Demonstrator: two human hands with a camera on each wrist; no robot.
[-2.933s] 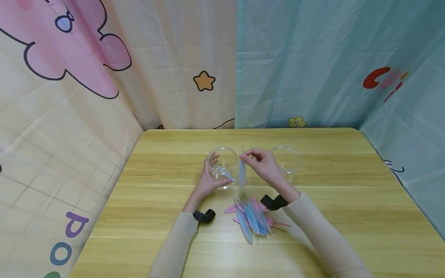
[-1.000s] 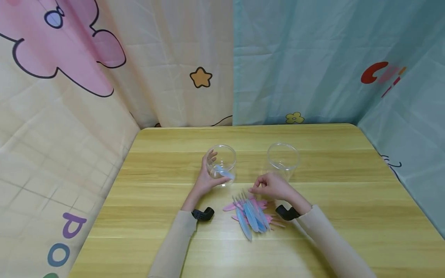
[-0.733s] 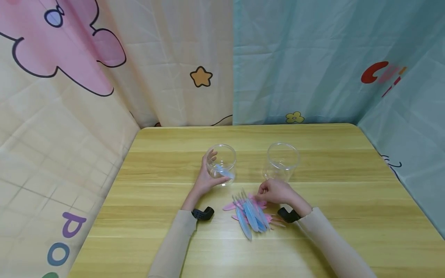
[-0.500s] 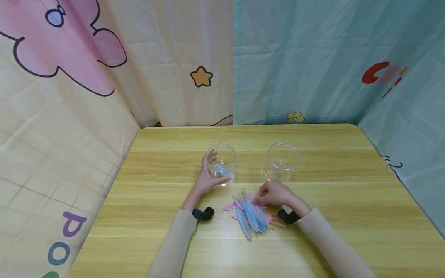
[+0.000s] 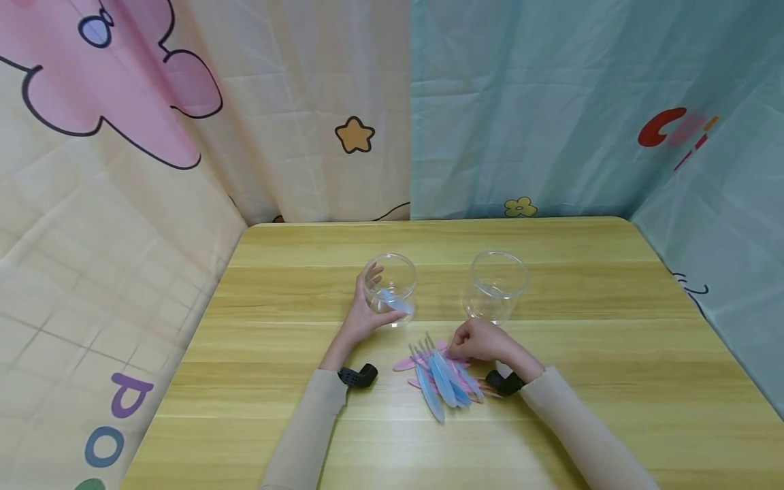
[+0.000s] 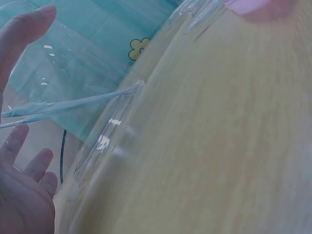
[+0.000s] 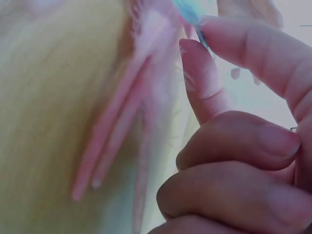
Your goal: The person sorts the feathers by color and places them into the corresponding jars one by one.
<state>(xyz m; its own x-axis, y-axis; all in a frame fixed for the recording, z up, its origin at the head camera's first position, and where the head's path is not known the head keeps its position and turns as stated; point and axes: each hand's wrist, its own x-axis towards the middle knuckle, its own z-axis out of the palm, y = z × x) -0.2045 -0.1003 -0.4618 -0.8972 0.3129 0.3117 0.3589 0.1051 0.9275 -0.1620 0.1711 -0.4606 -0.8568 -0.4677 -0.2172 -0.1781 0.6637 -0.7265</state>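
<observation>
My left hand (image 5: 361,314) grips a clear plastic cup (image 5: 409,286), with thumb and fingers around its wall. Blue feathers (image 5: 397,303) lie slanted inside that cup; the left wrist view shows the feathers (image 6: 68,105) through its side. Over the right of a feather pile, my right hand (image 5: 484,340) pinches a quill between thumb and forefinger. That blue feather (image 7: 189,9) shows partly at the top of the right wrist view, the other fingers being curled. In the pile, blue feathers (image 5: 442,382) lie across pink feathers (image 5: 404,365).
A second clear cup (image 5: 499,289) stands upright behind my right hand. Both cups and the feathers are on a wooden table (image 5: 294,272). Printed curtains (image 5: 294,116) hang along the table's back and sides.
My right hand has come down from beside the left cup to the pile and now pinches a feather, which has shifted slightly right. My left hand stays on its cup.
</observation>
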